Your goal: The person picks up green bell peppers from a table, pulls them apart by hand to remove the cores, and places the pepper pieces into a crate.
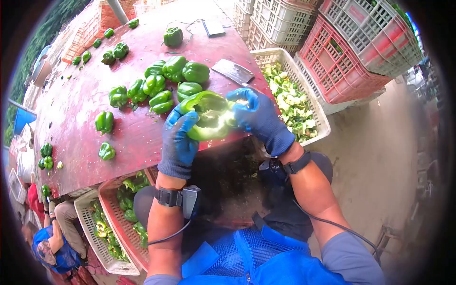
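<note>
A green bell pepper (209, 130), broken open so that its pale hollow inside shows, is held up over the table's near edge. My left hand (180, 137), in a blue-coated glove, grips its left side between thumb and fingers. At the pepper's right end, my right hand (259, 114) in a matching glove has its fingers closed on it, with pale seedy flesh at the fingertips. Just behind lie several whole bell peppers (154, 85) in a group. A wide metal blade (232, 71), like a cleaver, rests flat to the right of them.
More peppers (104, 122) are scattered over the red table (76, 147). A crate of pepper scraps (324, 128) stands at the right, beside stacked crates (349, 61). Two crates (83, 204) with peppers sit below at the left, near another person (57, 247). A flat device (213, 28) lies at the back.
</note>
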Action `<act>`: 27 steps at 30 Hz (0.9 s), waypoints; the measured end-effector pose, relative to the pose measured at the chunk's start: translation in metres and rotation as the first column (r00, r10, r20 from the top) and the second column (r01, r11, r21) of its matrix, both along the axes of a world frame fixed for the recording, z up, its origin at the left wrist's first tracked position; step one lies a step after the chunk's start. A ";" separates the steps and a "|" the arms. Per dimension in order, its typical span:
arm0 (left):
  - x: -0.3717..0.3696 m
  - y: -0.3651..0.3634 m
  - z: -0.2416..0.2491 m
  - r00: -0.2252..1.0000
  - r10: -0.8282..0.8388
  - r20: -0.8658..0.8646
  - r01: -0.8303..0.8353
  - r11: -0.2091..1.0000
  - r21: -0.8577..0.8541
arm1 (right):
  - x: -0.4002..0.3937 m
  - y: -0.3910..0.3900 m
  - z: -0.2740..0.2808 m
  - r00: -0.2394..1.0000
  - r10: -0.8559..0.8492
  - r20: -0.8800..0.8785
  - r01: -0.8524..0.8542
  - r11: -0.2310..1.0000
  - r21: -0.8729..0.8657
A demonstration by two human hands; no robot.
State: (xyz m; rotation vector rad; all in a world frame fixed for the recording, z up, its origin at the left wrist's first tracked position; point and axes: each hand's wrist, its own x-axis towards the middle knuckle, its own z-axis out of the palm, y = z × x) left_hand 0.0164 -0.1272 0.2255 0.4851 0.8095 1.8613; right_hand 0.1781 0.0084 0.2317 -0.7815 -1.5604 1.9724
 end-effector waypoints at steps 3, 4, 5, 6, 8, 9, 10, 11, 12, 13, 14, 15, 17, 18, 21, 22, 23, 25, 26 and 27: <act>0.012 0.004 0.000 0.994 0.055 -0.090 -0.059 0.997 -0.049 | 0.007 0.002 -0.006 0.945 -0.195 0.262 -0.053 0.701 0.712; 0.014 0.006 -0.003 0.993 0.052 -0.110 -0.058 0.997 -0.055 | 0.008 0.002 -0.008 0.931 -0.274 0.243 -0.055 0.550 0.833; 0.017 0.007 -0.005 0.993 0.046 -0.105 -0.052 0.997 -0.059 | 0.010 0.002 -0.009 0.914 -0.347 0.209 -0.067 0.379 0.923; 0.020 0.009 -0.006 0.986 0.060 -0.157 -0.075 0.993 -0.090 | 0.011 0.003 -0.009 0.912 -0.350 0.213 -0.069 0.381 0.922; 0.024 0.012 -0.008 0.976 0.072 -0.207 -0.098 0.988 -0.120 | 0.014 0.005 -0.006 0.872 -0.381 0.308 -0.145 0.400 0.905; 0.026 0.013 -0.009 0.976 0.075 -0.205 -0.103 0.986 -0.132 | 0.014 0.005 -0.005 0.870 -0.383 0.311 -0.146 0.401 0.904; 0.027 0.014 -0.011 0.976 0.077 -0.204 -0.108 0.984 -0.144 | 0.013 0.005 -0.004 0.852 -0.406 0.331 -0.160 0.400 0.903; 0.027 0.015 -0.011 0.977 0.075 -0.202 -0.105 0.984 -0.145 | 0.013 0.005 -0.004 0.833 -0.429 0.350 -0.173 0.399 0.901; 0.027 0.015 -0.011 0.968 0.090 -0.234 -0.128 0.980 -0.152 | 0.013 0.009 -0.007 0.831 -0.431 0.352 -0.173 0.400 0.900; 0.027 0.015 -0.011 0.958 0.103 -0.267 -0.149 0.976 -0.158 | 0.013 0.017 -0.012 0.793 -0.474 0.383 -0.168 0.434 0.885; 0.024 0.012 -0.010 0.959 0.099 -0.266 -0.145 0.976 -0.160 | 0.014 0.024 -0.014 0.751 -0.515 0.414 -0.159 0.467 0.870; 0.018 0.005 -0.007 0.950 0.133 -0.282 -0.182 0.971 -0.154 | 0.018 0.031 -0.010 0.746 -0.518 0.418 -0.159 0.472 0.867; 0.005 -0.006 -0.001 0.947 0.184 -0.262 -0.224 0.966 -0.132 | 0.030 0.049 0.006 0.632 -0.607 0.483 -0.130 0.531 0.838; 0.000 -0.010 0.004 0.950 0.197 -0.241 -0.229 0.967 -0.112 | 0.036 0.060 0.005 0.634 -0.606 0.481 -0.132 0.529 0.838; -0.012 -0.018 0.011 0.953 0.228 -0.201 -0.249 0.965 -0.085 | 0.045 0.069 0.001 0.468 -0.681 0.564 -0.272 0.496 0.825; -0.014 -0.017 0.011 0.953 0.241 -0.184 -0.257 0.964 -0.070 | 0.045 0.066 0.001 0.453 -0.689 0.566 -0.290 0.487 0.824; -0.014 -0.017 0.009 0.953 0.242 -0.180 -0.257 0.964 -0.069 | 0.043 0.063 0.002 0.438 -0.697 0.567 -0.309 0.476 0.823; -0.017 -0.017 0.002 0.935 0.264 -0.237 -0.294 0.950 -0.102 | 0.028 0.055 -0.012 0.486 -0.703 0.519 -0.289 0.431 0.855; -0.019 -0.015 -0.005 0.931 0.256 -0.258 -0.292 0.950 -0.110 | 0.019 0.048 -0.018 0.565 -0.596 0.571 -0.278 0.514 0.812; -0.019 -0.015 -0.006 0.930 0.260 -0.261 -0.297 0.949 -0.111 | 0.009 0.040 -0.024 0.638 -0.476 0.605 -0.275 0.593 0.756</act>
